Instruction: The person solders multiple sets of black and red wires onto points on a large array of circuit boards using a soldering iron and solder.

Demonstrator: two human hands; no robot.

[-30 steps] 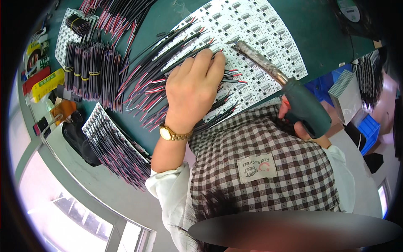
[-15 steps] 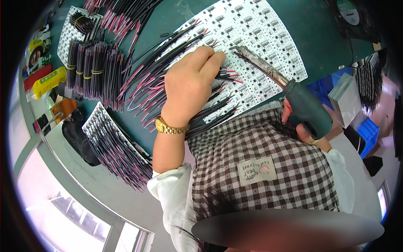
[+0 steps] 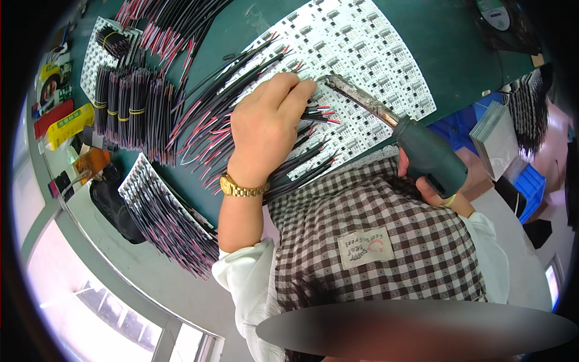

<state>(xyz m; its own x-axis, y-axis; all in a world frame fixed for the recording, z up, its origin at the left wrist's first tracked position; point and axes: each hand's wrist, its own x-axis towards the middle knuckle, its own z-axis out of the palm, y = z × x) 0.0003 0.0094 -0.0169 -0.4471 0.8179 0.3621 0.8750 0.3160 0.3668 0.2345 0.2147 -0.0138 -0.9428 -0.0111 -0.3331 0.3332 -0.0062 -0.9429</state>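
- Your left hand (image 3: 265,127) lies knuckles-up on the white circuit panel (image 3: 362,54), its fingers curled down and pinching the ends of the loose red-and-black wires (image 3: 211,130) against the board; a gold wristwatch (image 3: 243,188) sits on that wrist.
- Your right hand (image 3: 437,193) is mostly hidden behind the dark green handle of the soldering iron (image 3: 422,151), closed around it, with only a bit of palm showing below.
- From that handle the iron's crusted metal tip (image 3: 356,96) runs up-left and ends just beside your left fingertips (image 3: 304,87), over the panel.
- Left of your left hand, tied wire bundles (image 3: 126,111) stand in a row on the green table (image 3: 476,54).
- Below them, nearer your left elbow, another wired panel (image 3: 169,220) lies at the table edge.
- Beyond your right hand sit blue bins (image 3: 531,184).
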